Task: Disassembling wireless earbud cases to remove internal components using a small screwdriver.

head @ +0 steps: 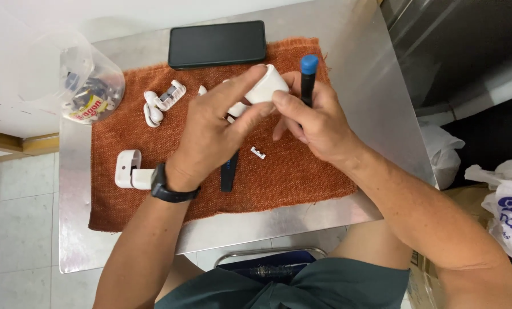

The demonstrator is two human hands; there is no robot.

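Centrally, white shell: a small rounded white plastic piece (267,84) is held above the middle of the cloth, pinched between both hands.
Left hand: the left hand (213,129) grips the white piece with forefinger over the top and thumb beneath; a black watch (170,189) sits on that wrist.
Right hand: the right hand (313,120) presses its thumb against the white piece's near edge and also clasps a black tool with a blue cap (308,77), which stands upright between its fingers.
Below the hands: a tiny white part (258,153) lies on the cloth, with a flat black strip (229,170) just beside it, partly hidden by the left hand.
Cloth: a rust-orange woven cloth (301,171) covers most of the metal table (370,86).
Left of the cloth: two white earbuds (152,109) lie near a white clip-like part (172,94); a hinged white case piece (131,170) sits close to the left wrist.
Far edge: a black phone (217,44) lies face up, screen dark.
Table corner: a clear plastic jar (78,80) rests on its side, small items inside.
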